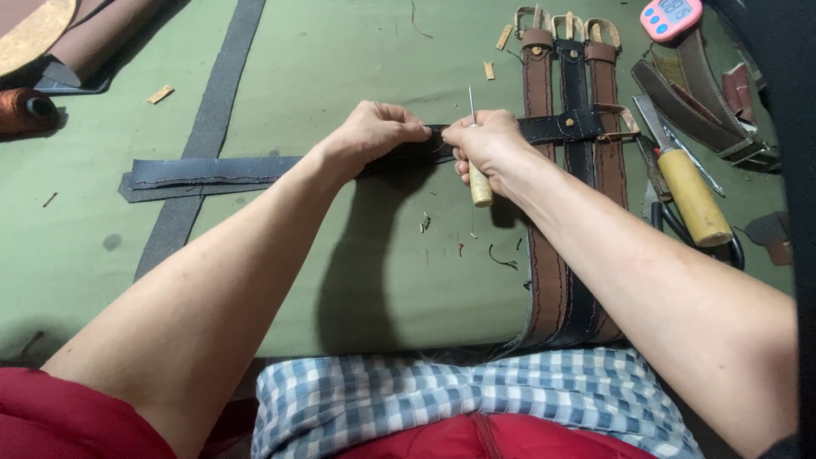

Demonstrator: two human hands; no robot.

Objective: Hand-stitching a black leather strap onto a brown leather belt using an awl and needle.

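Left hand point(374, 133): clenched on the dark strap point(212, 174), pinned to the green table point(340, 255).
Right hand point(489, 144): wrapped around a wooden-handled awl point(478, 170), point at 12 o'clock.
Strap axis: laid 9 to 3 o'clock, between both hands, across three belts point(574, 212).

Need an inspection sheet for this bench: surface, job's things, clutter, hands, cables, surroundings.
Surface: green mat, dark strip laid across it, small scraps and thread bits scattered.
Job's things: black belt lies crosswise over three belts; awl, point up.
Clutter: wooden-handled knife, pink timer, loose straps, thread spool.
Hands: left hand pinches the black belt; right hand grips the awl.
Cables: nothing seen.
Surroundings: checked cloth and red fabric at the lap.
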